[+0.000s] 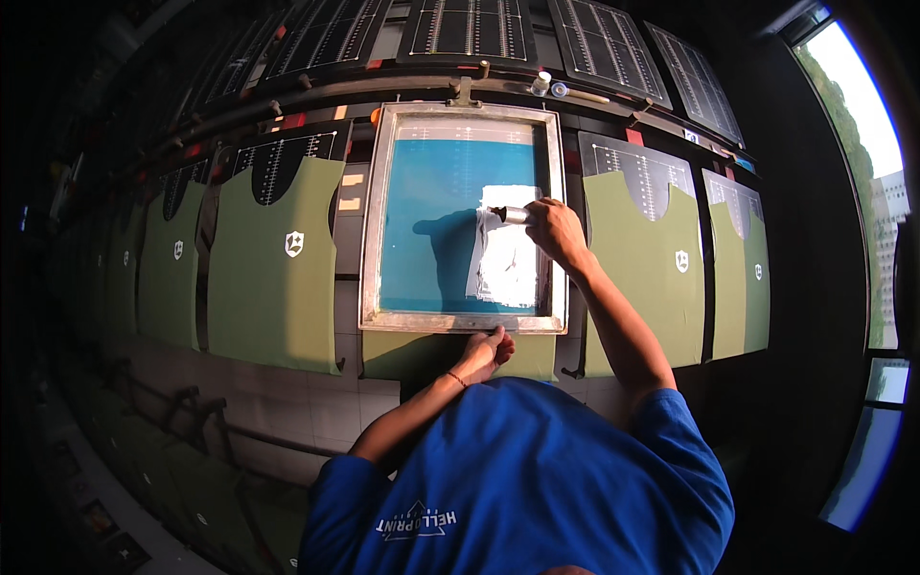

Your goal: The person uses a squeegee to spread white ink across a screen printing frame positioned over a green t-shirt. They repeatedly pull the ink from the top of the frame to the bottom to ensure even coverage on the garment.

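A screen printing frame (pixel 372 216) with silvery metal sides lies in front of me over a green shirt piece (pixel 412 355). Its blue-teal mesh (pixel 412 192) carries a thick rectangular patch of white ink (pixel 513 273) on the right side. My right hand (pixel 559 232) is closed around a short squeegee-like tool (pixel 513 216), silvery with a dark end, held at the upper part of the white patch. The tool's lower edge is not clearly seen. At the near edge of the frame, my left hand (pixel 487 355) grips the rim, thumb on top and fingers curled.
Green shirt pieces with white shield emblems lie on dark boards to the left (pixel 273 259) and right (pixel 647 259). Behind the frame runs a metal rail (pixel 412 84), holding a small bottle (pixel 540 83) and a tape roll (pixel 560 90). More ruled boards (pixel 470 34) stand beyond.
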`<action>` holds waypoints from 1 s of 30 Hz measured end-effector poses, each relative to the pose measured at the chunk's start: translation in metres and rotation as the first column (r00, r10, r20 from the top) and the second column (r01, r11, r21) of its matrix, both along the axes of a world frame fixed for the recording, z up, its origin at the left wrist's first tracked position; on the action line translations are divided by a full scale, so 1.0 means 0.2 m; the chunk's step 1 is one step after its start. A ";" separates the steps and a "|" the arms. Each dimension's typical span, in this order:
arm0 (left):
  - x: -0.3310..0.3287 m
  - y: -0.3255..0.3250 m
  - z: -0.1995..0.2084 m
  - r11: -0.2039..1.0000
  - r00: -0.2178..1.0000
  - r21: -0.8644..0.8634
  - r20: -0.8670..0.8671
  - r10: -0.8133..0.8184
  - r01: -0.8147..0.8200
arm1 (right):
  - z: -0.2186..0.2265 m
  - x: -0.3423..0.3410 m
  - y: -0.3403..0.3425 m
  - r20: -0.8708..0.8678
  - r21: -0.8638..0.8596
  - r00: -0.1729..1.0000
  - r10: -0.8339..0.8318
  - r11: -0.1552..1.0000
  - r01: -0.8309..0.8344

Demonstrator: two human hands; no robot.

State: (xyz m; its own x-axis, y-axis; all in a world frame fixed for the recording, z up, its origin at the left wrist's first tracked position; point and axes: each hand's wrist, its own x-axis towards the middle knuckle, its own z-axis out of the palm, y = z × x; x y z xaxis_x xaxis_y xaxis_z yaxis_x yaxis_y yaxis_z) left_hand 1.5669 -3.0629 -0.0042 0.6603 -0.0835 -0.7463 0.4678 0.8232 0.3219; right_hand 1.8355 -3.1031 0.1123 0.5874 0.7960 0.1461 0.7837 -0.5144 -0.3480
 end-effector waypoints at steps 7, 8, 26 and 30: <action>-0.01 -0.01 -0.08 1.000 1.000 -0.006 0.021 -0.002 0.002 | -0.10 0.12 0.10 0.060 -0.034 0.997 0.053 0.998 -0.051; -0.01 -0.01 -0.08 1.000 1.000 -0.001 0.006 0.001 -0.001 | -0.10 0.09 0.08 0.063 -0.036 0.997 0.041 0.999 -0.039; -0.09 0.14 0.40 -0.154 0.899 0.983 0.023 -0.437 -0.100 | -0.15 -0.82 -0.37 0.000 -0.016 0.999 -0.038 0.999 0.038; 0.07 0.20 0.40 -0.277 0.748 0.912 0.047 -0.662 -0.303 | -0.24 -0.80 -0.33 0.028 0.060 0.995 -0.098 0.994 0.097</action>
State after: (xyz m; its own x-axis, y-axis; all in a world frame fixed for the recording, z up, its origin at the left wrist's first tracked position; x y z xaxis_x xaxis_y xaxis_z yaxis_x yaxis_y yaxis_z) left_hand 1.5802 -3.0231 0.0767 0.9599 0.1063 0.2595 -0.0891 -0.7619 0.6415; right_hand 1.6752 -3.1691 0.0637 0.6562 0.7248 0.2098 0.7417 -0.5685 -0.3559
